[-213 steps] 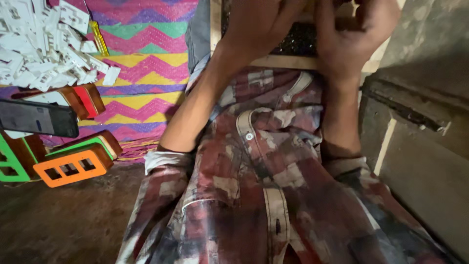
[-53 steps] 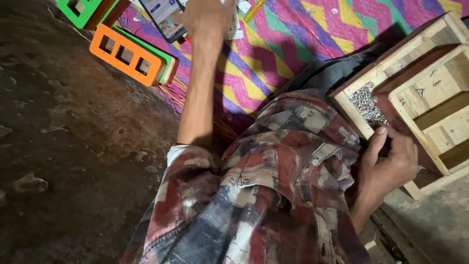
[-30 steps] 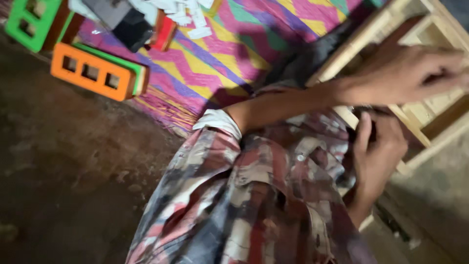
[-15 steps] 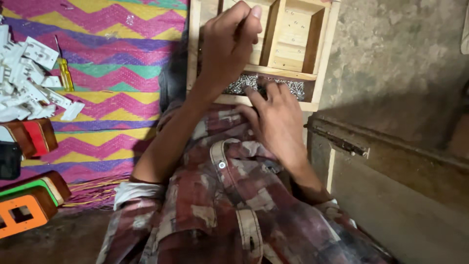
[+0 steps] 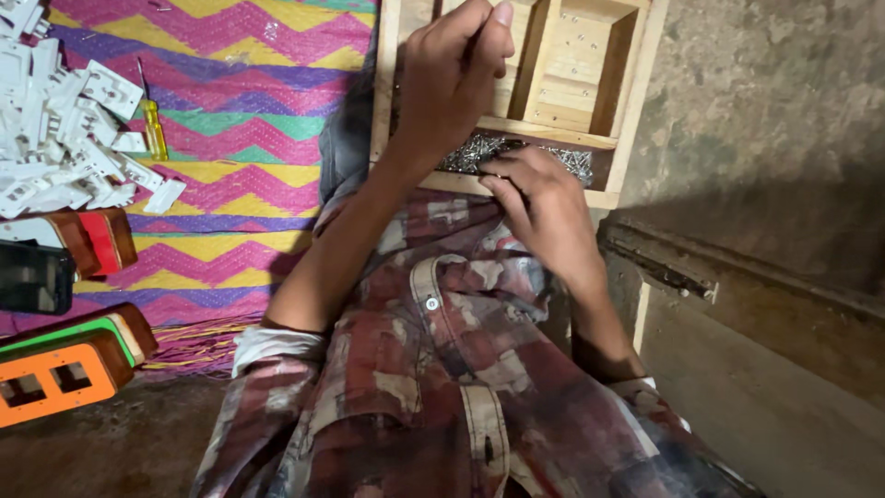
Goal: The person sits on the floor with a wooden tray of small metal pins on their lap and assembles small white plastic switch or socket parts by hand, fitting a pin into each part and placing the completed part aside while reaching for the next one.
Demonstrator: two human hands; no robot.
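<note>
A wooden box (image 5: 627, 92) with several compartments lies on my lap ahead of me. One narrow compartment holds a heap of small metal screws (image 5: 562, 159). My right hand (image 5: 544, 212) rests at that compartment's near edge, its bent fingertips pinching into the screws. My left hand (image 5: 452, 83) hovers over the box's left compartments with fingers curled tight against the thumb; what is inside the fist is hidden. Both arms come out of a red and grey patterned shirt (image 5: 442, 387).
A zigzag-patterned mat (image 5: 240, 157) lies at left, with a pile of white plastic plates (image 5: 64, 138) and a yellow-handled screwdriver (image 5: 152, 129). Orange and green frames (image 5: 55, 378), brown blocks (image 5: 97, 240) and a dark phone (image 5: 32, 277) are nearer. A concrete wall and ledge (image 5: 765, 277) stand at right.
Earlier my left hand reached out to the white parts on the mat, then came back to the box. Over the last half second both hands stay almost still at the box.
</note>
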